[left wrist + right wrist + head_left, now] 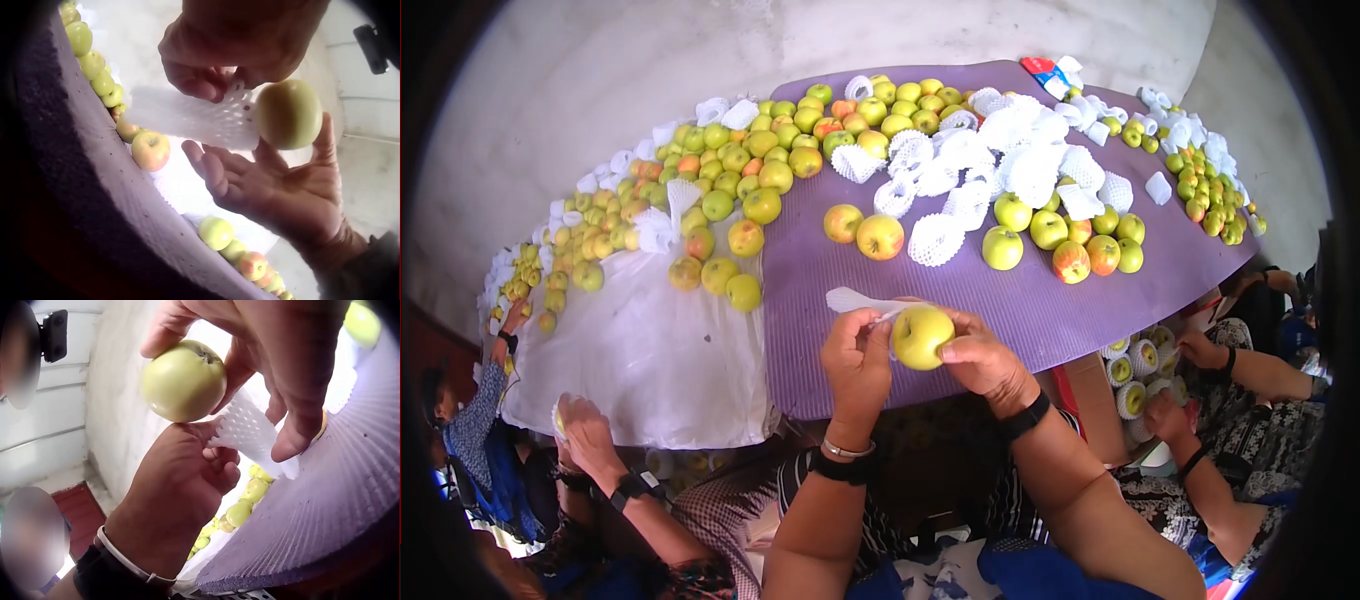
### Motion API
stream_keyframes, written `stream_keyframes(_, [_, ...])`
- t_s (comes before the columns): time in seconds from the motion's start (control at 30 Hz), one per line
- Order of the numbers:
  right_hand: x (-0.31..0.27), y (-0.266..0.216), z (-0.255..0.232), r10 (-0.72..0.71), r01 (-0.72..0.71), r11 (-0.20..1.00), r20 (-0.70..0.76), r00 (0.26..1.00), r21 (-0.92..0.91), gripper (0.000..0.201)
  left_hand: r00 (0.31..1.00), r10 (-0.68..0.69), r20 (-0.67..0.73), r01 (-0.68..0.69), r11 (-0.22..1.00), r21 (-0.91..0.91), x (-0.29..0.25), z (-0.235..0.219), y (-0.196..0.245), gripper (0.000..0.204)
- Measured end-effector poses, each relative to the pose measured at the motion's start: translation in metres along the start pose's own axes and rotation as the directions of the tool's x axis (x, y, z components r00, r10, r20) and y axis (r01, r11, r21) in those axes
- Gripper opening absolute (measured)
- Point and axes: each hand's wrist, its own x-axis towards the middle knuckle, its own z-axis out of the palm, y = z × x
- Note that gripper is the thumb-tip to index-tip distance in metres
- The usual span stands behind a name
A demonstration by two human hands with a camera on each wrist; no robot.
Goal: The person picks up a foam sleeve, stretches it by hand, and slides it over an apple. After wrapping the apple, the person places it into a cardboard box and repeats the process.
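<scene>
A yellow-green apple (922,337) is held up over the near edge of the purple mat by my right hand (992,368). Thumb and a finger grip the apple at its sides, the other fingers spread apart in the left wrist view. My left hand (856,372), with a bangle at the wrist, pinches a white foam net sleeve (187,115) beside the apple. In the right wrist view the open end of the net (244,428) lies close against the apple, its length stretching away from it. The apple is bare on the side facing the head camera.
Loose apples (880,237) and a heap of white foam nets (960,160) lie on the purple mat (820,340). More apples spread over a white sheet (640,350) at left. A carton (1090,405) of netted apples stands at right. Other people work on both sides.
</scene>
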Motion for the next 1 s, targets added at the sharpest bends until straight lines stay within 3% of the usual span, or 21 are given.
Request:
stream_keyframes(0.03, [0.001,0.002,-0.004,-0.001,0.001,1.000,-0.001,1.000,0.001,0.070,1.000,0.000,0.001,0.000,1.000,0.000,-0.001,0.001,0.002,0.005])
stream_keyframes(0.1, [0.002,0.006,-0.010,-0.091,0.080,0.994,-0.163,0.982,-0.076,0.063,0.995,-0.063,0.071,0.071,0.992,-0.105,-0.004,0.002,0.008,0.005])
stream_keyframes(0.17, [0.003,0.007,-0.011,-0.136,0.111,0.984,-0.182,0.974,-0.139,0.057,0.992,-0.109,0.060,0.117,0.982,-0.148,-0.003,0.002,0.007,0.005])
stream_keyframes(0.23, [0.004,0.012,-0.018,-0.284,0.156,0.803,-0.138,0.949,-0.575,0.056,0.987,-0.152,0.050,0.159,0.969,-0.191,-0.001,0.001,0.004,0.006])
stream_keyframes(0.27, [0.003,0.014,-0.017,-0.283,0.156,0.803,-0.138,0.949,-0.575,0.056,0.983,-0.181,0.038,0.184,0.944,-0.272,0.000,0.000,0.002,0.006])
stream_keyframes(0.33, [0.002,0.014,-0.012,-0.372,0.131,0.506,-0.079,0.925,-0.853,0.054,0.977,-0.212,0.028,0.208,0.913,-0.352,0.001,0.000,0.003,0.006])
stream_keyframes(0.37, [0.002,0.014,-0.009,-0.371,0.129,0.507,-0.080,0.925,-0.852,0.054,0.988,-0.154,0.024,0.155,0.950,-0.271,0.001,0.000,0.005,0.005])
stream_keyframes(0.43, [0.003,0.012,-0.006,-0.405,0.103,0.387,-0.068,0.912,-0.916,0.054,0.995,-0.097,0.029,0.100,0.977,-0.187,-0.001,0.001,0.006,0.005])
stream_keyframes(0.47, [0.003,0.012,-0.007,-0.406,0.102,0.387,-0.070,0.911,-0.917,0.054,0.999,-0.014,0.048,0.016,0.999,-0.048,-0.003,0.001,0.006,0.006])
stream_keyframes(0.5, [0.004,0.013,-0.009,-0.416,0.065,0.371,-0.104,0.903,-0.926,0.052,0.995,0.067,0.078,-0.074,0.993,0.089,-0.005,0.002,0.006,0.006])
stream_keyframes(0.57, [0.006,0.015,-0.008,-0.429,0.027,0.356,-0.138,0.893,-0.934,0.049,0.986,0.113,0.119,-0.131,0.979,0.153,-0.008,0.003,0.010,0.006])
stream_keyframes(0.6, [0.006,0.015,-0.007,-0.514,0.065,0.309,-0.109,0.850,-0.949,0.044,0.974,0.157,0.161,-0.190,0.958,0.215,-0.009,0.004,0.011,0.005])
stream_keyframes(0.63, [0.006,0.015,-0.006,-0.594,0.098,0.259,-0.078,0.801,-0.961,0.039,0.974,0.158,0.163,-0.191,0.958,0.214,-0.010,0.005,0.010,0.005])
stream_keyframes(0.73, [0.007,0.017,-0.012,-0.593,0.045,0.237,-0.108,0.798,-0.970,0.042,0.964,0.167,0.205,-0.208,0.958,0.197,-0.013,0.008,0.006,0.006])
stream_keyframes(0.8, [0.009,0.020,-0.016,-0.626,0.064,0.167,-0.056,0.778,-0.984,0.045,0.990,0.016,0.142,-0.028,0.996,0.082,-0.014,0.010,0.004,0.010])
stream_keyframes(0.83, [0.009,0.020,-0.017,-0.654,0.082,0.097,-0.001,0.757,-0.992,0.049,0.990,0.016,0.142,-0.028,0.996,0.082,-0.013,0.010,0.004,0.010])
stream_keyframes(0.93, [0.009,0.021,-0.012,-0.628,0.095,0.034,0.053,0.777,-0.995,0.056,0.989,0.072,0.133,-0.076,0.997,0.031,-0.010,0.007,0.006,0.009])
stream_keyframes(1.0, [0.010,0.024,-0.012,-0.625,0.067,0.053,0.019,0.780,-0.996,0.057,0.964,0.166,0.209,-0.198,0.969,0.145,-0.008,0.005,0.011,0.010])
